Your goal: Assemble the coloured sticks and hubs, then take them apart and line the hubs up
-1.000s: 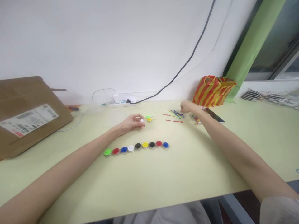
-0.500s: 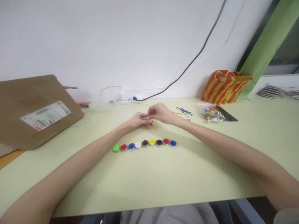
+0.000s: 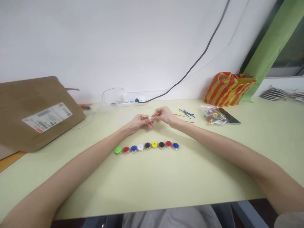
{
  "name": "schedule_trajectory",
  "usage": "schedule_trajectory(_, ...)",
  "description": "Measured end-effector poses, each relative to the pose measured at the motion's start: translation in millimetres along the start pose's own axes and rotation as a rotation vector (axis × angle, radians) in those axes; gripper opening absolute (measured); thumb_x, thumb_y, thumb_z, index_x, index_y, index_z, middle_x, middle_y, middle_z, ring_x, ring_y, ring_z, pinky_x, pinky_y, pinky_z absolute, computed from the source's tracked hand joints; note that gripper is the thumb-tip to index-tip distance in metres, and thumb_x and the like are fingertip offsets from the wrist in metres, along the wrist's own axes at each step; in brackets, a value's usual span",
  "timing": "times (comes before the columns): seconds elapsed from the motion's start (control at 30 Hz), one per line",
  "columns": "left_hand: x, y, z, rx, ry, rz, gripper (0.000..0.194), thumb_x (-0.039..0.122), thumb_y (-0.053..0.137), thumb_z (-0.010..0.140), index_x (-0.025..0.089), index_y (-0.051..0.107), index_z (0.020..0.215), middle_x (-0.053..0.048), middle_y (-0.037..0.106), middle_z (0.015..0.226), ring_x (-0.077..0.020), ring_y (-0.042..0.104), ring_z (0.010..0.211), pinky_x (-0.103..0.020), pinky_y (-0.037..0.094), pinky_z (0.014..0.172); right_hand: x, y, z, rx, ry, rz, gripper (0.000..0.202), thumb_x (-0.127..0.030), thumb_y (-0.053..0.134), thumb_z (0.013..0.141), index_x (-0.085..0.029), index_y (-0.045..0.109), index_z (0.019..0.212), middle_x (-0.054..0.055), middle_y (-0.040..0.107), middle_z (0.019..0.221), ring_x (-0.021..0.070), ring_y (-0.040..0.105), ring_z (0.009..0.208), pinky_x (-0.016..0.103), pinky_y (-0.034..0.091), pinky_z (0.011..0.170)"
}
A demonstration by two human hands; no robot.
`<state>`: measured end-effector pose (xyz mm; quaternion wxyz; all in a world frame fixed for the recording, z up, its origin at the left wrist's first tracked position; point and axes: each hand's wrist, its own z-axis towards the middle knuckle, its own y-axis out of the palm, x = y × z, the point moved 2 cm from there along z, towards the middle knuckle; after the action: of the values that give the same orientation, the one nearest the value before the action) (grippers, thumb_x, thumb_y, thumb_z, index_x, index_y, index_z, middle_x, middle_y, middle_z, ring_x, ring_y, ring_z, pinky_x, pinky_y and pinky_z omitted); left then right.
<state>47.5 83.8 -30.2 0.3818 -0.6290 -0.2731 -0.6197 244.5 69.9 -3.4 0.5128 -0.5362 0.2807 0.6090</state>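
Note:
Over the middle of the table, my left hand [image 3: 140, 123] is closed on a thin white stick [image 3: 146, 117], held between thumb and fingers. My right hand [image 3: 162, 115] meets it from the right, its thumb and forefinger pinched at the stick's end; what exactly sits in that pinch is too small to make out. Nearer me, a row of small clear round pieces with coloured tops runs from a green one [image 3: 118, 150] to a blue one [image 3: 175, 146]. Right of my right hand lies a loose pile of thin coloured sticks [image 3: 187, 113].
A cardboard box [image 3: 42, 110] with a shipping label stands at left. Against the wall lies a power strip [image 3: 130, 102] with a black cable [image 3: 190, 68]. At right are a clear bag of small coloured parts [image 3: 215, 115], a dark flat tablet-like thing [image 3: 230, 116] and a striped bag [image 3: 228, 90].
My right hand has shifted slightly right and turned, so its pinch now meets my left fingertips from the side. The left hand has barely moved; the row of round pieces is unchanged.

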Motion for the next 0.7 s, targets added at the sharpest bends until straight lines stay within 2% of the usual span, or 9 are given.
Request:
schedule_trajectory(0.13, 0.8, -0.4, 0.6, 0.004, -0.001, -0.012, 0.044, 0.052, 0.089, 0.075, 0.010, 0.077, 0.085, -0.013, 0.076, 0.086, -0.0160, 0.070, 0.072, -0.026, 0.057, 0.069, -2.9, 3.9, -0.2, 0.069, -0.039, 0.006, 0.040, -0.042, 0.095, 0.057, -0.013, 0.070, 0.070, 0.005, 0.070, 0.067, 0.0140, 0.062, 0.065, 0.026, 0.047, 0.060)
schedule_trajectory(0.23, 2.1, 1.5, 0.8, -0.002, -0.009, -0.014, 0.044, 0.051, 0.090, 0.074, 0.011, 0.078, 0.087, -0.012, 0.077, 0.085, -0.0158, 0.071, 0.071, -0.026, 0.057, 0.070, -2.6, 6.0, -0.8, 0.101, -0.079, 0.050, 0.040, -0.045, 0.092, 0.060, -0.014, 0.069, 0.070, 0.005, 0.070, 0.067, 0.0144, 0.062, 0.065, 0.027, 0.047, 0.061)
schedule_trajectory(0.47, 2.2, 3.1, 0.4, -0.007, 0.002, 0.002, 0.043, 0.051, 0.089, 0.074, 0.010, 0.078, 0.083, -0.013, 0.077, 0.083, -0.0171, 0.072, 0.069, -0.026, 0.057, 0.068, 8.6, 2.8, -0.9, 0.011, -0.051, 0.048, 0.031, -0.039, 0.087, 0.069, -0.013, 0.071, 0.074, 0.005, 0.070, 0.070, 0.0150, 0.062, 0.066, 0.029, 0.051, 0.064)
schedule_trajectory(0.63, 2.5, 3.0, -0.5, -0.003, 0.003, 0.014, 0.044, 0.052, 0.087, 0.076, 0.010, 0.078, 0.084, -0.015, 0.078, 0.084, -0.0186, 0.073, 0.069, -0.028, 0.059, 0.069, 19.2, 4.9, 2.0, 0.034, -0.099, 0.104, 0.028, -0.038, 0.083, 0.071, -0.014, 0.070, 0.079, 0.004, 0.071, 0.070, 0.0152, 0.064, 0.066, 0.030, 0.053, 0.068)
schedule_trajectory(0.7, 4.7, 5.3, -1.8, -0.014, 0.005, 0.033, 0.043, 0.050, 0.087, 0.077, 0.009, 0.078, 0.085, -0.015, 0.078, 0.081, -0.0195, 0.073, 0.069, -0.030, 0.059, 0.072, 22.3, 4.0, 1.0, 0.000, -0.103, 0.110, 0.026, -0.036, 0.083, 0.072, -0.014, 0.070, 0.079, 0.003, 0.071, 0.069, 0.0146, 0.063, 0.066, 0.030, 0.051, 0.068)
